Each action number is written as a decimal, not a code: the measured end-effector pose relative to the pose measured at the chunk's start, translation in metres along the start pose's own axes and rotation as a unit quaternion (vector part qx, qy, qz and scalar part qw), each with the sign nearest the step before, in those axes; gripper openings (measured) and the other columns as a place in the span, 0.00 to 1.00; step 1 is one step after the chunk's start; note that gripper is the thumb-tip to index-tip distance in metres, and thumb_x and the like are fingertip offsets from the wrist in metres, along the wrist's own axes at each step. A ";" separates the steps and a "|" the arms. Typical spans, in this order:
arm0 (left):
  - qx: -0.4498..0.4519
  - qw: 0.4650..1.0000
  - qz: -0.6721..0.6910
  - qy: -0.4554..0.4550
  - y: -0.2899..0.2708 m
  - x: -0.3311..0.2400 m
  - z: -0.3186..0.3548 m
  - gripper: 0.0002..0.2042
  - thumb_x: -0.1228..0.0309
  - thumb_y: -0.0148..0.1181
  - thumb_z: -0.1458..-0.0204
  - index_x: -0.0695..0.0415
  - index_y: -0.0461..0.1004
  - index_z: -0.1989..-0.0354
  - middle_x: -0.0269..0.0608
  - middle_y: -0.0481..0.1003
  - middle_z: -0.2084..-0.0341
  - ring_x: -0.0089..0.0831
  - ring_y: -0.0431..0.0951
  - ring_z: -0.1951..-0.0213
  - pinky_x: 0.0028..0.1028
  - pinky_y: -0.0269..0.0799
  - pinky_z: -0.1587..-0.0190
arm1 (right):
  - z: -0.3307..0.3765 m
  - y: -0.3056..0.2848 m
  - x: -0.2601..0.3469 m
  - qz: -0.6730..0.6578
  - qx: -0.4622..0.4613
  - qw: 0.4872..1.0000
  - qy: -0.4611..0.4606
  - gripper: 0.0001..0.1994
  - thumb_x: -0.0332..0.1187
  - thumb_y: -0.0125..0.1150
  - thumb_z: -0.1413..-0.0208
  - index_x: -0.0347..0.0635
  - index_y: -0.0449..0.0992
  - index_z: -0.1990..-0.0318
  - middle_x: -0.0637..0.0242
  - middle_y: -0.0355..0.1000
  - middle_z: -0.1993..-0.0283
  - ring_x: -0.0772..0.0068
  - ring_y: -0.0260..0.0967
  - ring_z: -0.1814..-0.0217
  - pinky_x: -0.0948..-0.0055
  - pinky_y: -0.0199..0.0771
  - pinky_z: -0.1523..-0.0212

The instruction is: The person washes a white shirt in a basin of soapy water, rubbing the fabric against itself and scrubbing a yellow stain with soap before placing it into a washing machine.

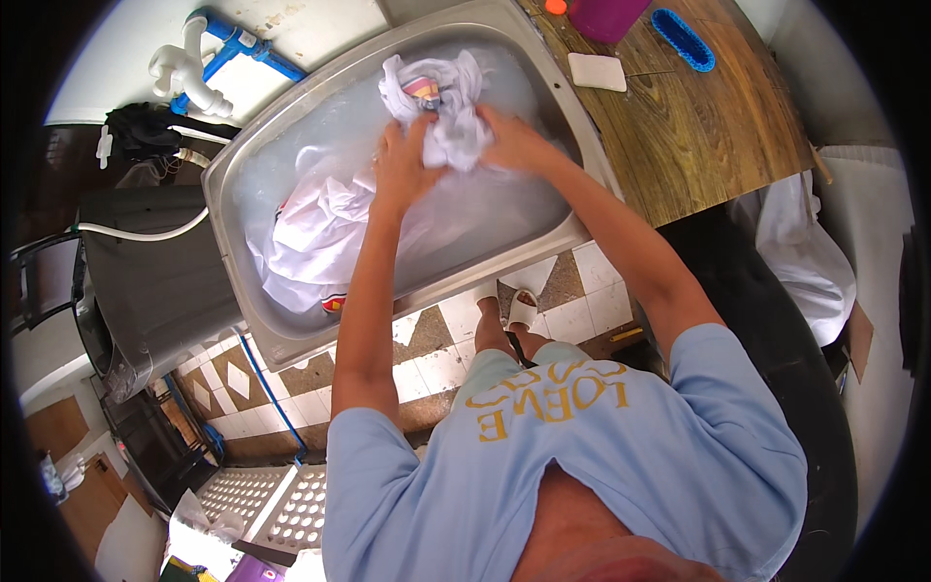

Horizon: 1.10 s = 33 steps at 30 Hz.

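Note:
A bunched wet white garment [456,134] with a yellow, red and dark print lies in cloudy water at the far side of a wide sink basin [221,199]. My left hand [405,167] grips its near left side, fingertips by the print. On the opposite side my right hand [519,145] has its fingers closed on the same cloth; they are slightly blurred. Left of my left forearm, a second white garment [325,233] floats partly under water, with a small red and yellow patch at its lower edge.
A wooden counter [679,145] adjoins the basin's right side, holding a pale bar [597,72], a blue brush [684,41] and a purple container [606,15]. A white faucet [184,70] on blue pipes stands at the far left. A white hose [145,233] runs over a dark surface.

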State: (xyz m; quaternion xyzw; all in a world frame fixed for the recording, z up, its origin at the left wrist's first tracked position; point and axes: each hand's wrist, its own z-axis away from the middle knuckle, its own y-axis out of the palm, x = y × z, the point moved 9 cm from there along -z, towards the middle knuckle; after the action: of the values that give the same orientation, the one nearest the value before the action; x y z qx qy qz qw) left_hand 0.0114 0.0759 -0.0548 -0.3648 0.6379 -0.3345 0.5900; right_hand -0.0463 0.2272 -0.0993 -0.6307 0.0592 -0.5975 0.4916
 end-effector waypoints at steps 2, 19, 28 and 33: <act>-0.014 0.989 0.145 -0.033 0.015 0.053 -0.027 0.41 0.57 0.74 0.68 0.52 0.60 0.42 0.59 0.64 0.50 0.52 0.68 0.49 0.40 0.66 0.50 | -0.003 -0.002 0.007 -0.288 -0.065 0.947 0.124 0.40 0.52 0.64 0.59 0.35 0.60 0.41 0.48 0.68 0.47 0.54 0.67 0.45 0.60 0.68 0.47; -0.268 0.910 0.278 -0.154 -0.008 -0.020 -0.013 0.25 0.51 0.61 0.54 0.57 0.69 0.54 0.51 0.75 0.77 0.50 0.76 0.72 0.41 0.70 0.65 | -0.063 0.069 0.010 -0.796 -0.011 0.603 0.057 0.23 0.51 0.43 0.38 0.45 0.68 0.45 0.62 0.70 0.48 0.64 0.69 0.47 0.61 0.72 0.50; -0.289 0.900 0.290 -0.149 -0.006 0.018 -0.035 0.16 0.57 0.65 0.59 0.56 0.75 0.68 0.48 0.77 0.77 0.48 0.78 0.73 0.39 0.72 0.69 | -0.045 0.068 0.039 -0.812 -0.008 0.567 0.135 0.22 0.49 0.47 0.40 0.41 0.69 0.48 0.58 0.71 0.51 0.65 0.73 0.54 0.63 0.76 0.55; -0.227 0.909 0.340 -0.080 0.012 -0.053 -0.026 0.13 0.66 0.64 0.58 0.62 0.74 0.67 0.47 0.77 0.73 0.38 0.77 0.69 0.33 0.71 0.62 | -0.061 0.056 -0.003 -0.822 0.054 0.567 -0.021 0.22 0.48 0.48 0.41 0.39 0.69 0.48 0.62 0.72 0.54 0.68 0.73 0.57 0.68 0.76 0.58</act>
State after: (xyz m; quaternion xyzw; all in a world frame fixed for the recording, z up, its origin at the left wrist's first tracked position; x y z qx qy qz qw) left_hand -0.0132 0.1280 -0.0360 -0.2752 0.7327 0.0708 0.6183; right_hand -0.0682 0.1675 -0.1521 -0.3922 -0.5277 -0.7324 -0.1772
